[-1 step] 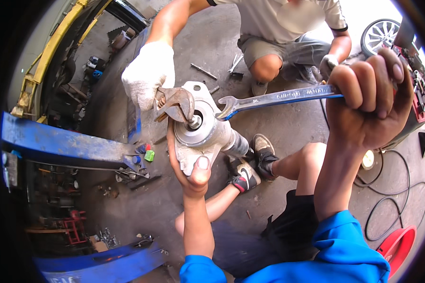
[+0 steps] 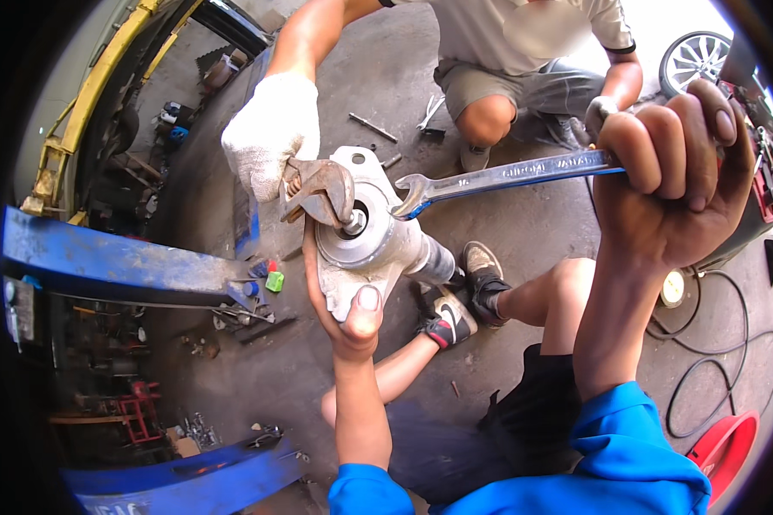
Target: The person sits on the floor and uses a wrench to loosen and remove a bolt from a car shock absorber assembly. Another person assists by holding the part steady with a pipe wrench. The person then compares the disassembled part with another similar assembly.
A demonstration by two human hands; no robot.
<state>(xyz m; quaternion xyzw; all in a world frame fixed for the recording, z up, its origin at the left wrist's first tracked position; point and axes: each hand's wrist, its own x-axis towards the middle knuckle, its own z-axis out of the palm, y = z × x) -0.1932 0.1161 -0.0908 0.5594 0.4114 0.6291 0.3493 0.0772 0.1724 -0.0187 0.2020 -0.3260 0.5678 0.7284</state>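
A grey cast metal housing point(image 2: 376, 257), with a flange and a round face, is gripped at its near end by my left hand point(image 2: 361, 326). My thumb presses on the flange, while the other fingers are mostly hidden beneath. High on the right, my right hand point(image 2: 666, 167) is closed around a combination wrench point(image 2: 524, 172). Its open jaw lies beside the housing's round rim; whether they touch I cannot tell. From the far left, a co-worker's white-gloved hand point(image 2: 270, 133) holds a rusty adjustable wrench point(image 2: 325, 190), its jaws at the bolt point(image 2: 355, 225) in the housing's centre.
The co-worker crouches opposite. Metal rods point(image 2: 372, 127) lie on the floor. Blue lift arms point(image 2: 120, 257) reach in from the left, by a green object point(image 2: 274, 281). A black hose point(image 2: 743, 343), a red ring-shaped object point(image 2: 726, 451) and a wheel point(image 2: 694, 62) are at right.
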